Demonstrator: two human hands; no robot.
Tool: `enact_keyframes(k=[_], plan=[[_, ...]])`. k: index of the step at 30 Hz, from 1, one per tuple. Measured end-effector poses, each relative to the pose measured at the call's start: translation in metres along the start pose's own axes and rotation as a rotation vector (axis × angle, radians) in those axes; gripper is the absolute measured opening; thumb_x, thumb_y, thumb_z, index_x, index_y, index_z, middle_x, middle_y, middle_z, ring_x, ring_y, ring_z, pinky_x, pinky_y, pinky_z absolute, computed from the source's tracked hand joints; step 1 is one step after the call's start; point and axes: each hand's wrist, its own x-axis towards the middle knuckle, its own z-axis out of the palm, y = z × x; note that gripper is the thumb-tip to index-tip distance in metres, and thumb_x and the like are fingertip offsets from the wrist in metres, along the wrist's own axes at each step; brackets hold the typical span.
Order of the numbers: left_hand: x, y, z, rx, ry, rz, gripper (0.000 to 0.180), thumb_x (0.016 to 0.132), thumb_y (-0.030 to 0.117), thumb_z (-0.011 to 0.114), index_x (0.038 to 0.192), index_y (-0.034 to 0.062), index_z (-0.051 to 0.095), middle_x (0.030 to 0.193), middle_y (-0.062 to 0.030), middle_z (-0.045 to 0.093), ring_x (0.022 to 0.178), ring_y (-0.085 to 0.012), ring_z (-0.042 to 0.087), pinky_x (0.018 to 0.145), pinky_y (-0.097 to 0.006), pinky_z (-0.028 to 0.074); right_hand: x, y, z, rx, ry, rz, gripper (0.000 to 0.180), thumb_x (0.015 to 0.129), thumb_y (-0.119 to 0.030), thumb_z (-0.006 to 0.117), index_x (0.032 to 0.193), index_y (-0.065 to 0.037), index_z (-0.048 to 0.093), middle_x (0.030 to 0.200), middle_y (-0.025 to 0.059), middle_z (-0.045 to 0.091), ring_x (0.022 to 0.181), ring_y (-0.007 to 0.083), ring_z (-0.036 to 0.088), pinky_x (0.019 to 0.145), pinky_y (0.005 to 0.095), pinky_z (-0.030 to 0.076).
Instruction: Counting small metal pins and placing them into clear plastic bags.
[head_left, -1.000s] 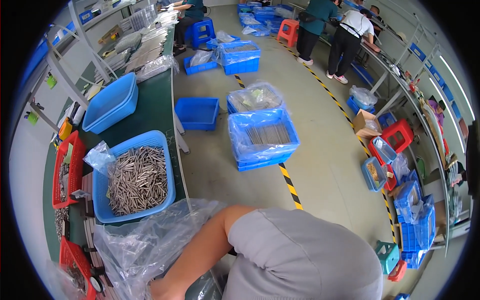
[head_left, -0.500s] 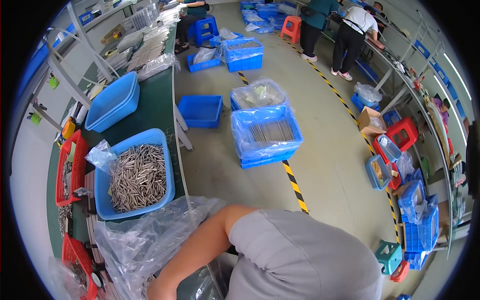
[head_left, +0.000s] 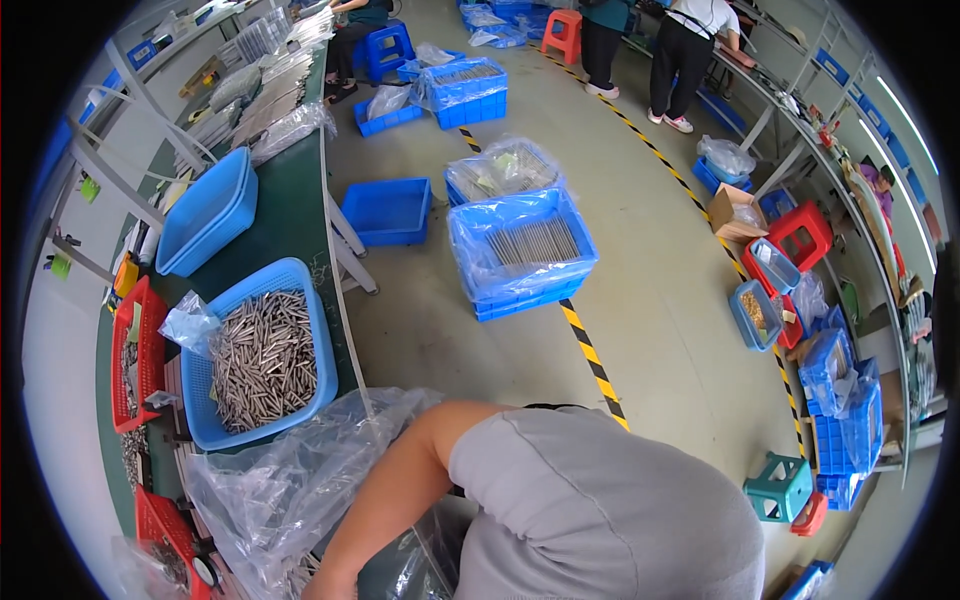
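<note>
My right arm in a grey short sleeve reaches across to the green worktable (head_left: 290, 200). At the lower edge only the wrist and back of my right hand (head_left: 332, 588) show, and its fingers are cut off. Beside that hand lies a clear plastic bag (head_left: 285, 480), crumpled over the table edge. Some slim metal pieces (head_left: 302, 572) peek out right by the hand. Farther up the table stands a light-blue perforated basket (head_left: 322, 340) full of slim, pointed metal pins (head_left: 262, 360). My left hand is out of sight.
Along the table's left side are two red baskets (head_left: 150, 340) holding small metal parts, and past them an empty-looking blue tub (head_left: 210, 215). Blue crates with metal rods (head_left: 530, 245) stand on the aisle floor. Stools (head_left: 780, 487) and people farther off line the right side.
The view has shifted slightly, so the tables and crates sit a bit more to the left and higher. My right arm stays bent toward the table, the hand slightly lower in the picture.
</note>
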Motion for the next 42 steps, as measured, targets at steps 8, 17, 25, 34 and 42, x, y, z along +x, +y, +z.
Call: enact_keyframes(k=[8,17,25,34,42], plan=[[-0.003,-0.004,0.015,0.055,0.052,0.069,0.022,0.084,0.017,0.052,0.097,-0.0001,0.058,0.089,-0.0093,0.060,0.080,-0.0198,0.057,0.065,-0.027,0.049,-0.008,-0.025,-0.009,-0.080,0.078,-0.029,0.027,0.080,-0.032,0.062,0.077,-0.005,0.063,0.074,0.0128,0.064,0.069,0.0266,0.061,0.062,0.0379,0.047],[-0.003,-0.009,0.017,0.252,0.254,0.164,0.026,0.079,0.020,0.059,0.096,0.0003,0.056,0.086,-0.0072,0.055,0.077,-0.0178,0.054,0.060,-0.025,0.046,-0.017,-0.042,-0.004,0.108,0.052,0.021,0.022,0.076,-0.026,0.070,0.080,-0.006,0.062,0.074,0.0103,0.064,0.069,0.0234,0.062,0.062,0.0346,0.047],[-0.008,-0.004,0.045,0.105,0.239,0.158,0.024,0.079,0.014,0.059,0.098,0.0006,0.055,0.087,-0.0070,0.056,0.076,-0.0170,0.054,0.059,-0.023,0.046,-0.012,-0.044,-0.011,0.165,0.111,0.204,0.027,0.071,-0.030,0.071,0.072,-0.004,0.065,0.075,0.0112,0.066,0.071,0.0253,0.062,0.063,0.0342,0.047],[-0.011,-0.002,0.015,-0.083,0.133,0.093,0.025,0.079,0.002,0.059,0.103,-0.0027,0.055,0.095,-0.0154,0.059,0.081,-0.0249,0.057,0.069,-0.032,0.050,-0.015,-0.040,-0.007,0.088,0.112,0.153,0.024,0.067,-0.026,0.073,0.073,-0.005,0.065,0.073,0.0086,0.065,0.073,0.0230,0.062,0.064,0.0329,0.047],[-0.002,-0.004,0.028,-0.068,0.112,0.135,0.028,0.079,0.004,0.062,0.105,-0.0024,0.055,0.095,-0.0136,0.061,0.082,-0.0221,0.058,0.065,-0.027,0.051,-0.026,-0.061,-0.006,-0.239,0.246,0.112,0.019,0.070,-0.027,0.064,0.071,-0.007,0.065,0.066,0.0102,0.063,0.065,0.0285,0.062,0.057,0.0389,0.046]])
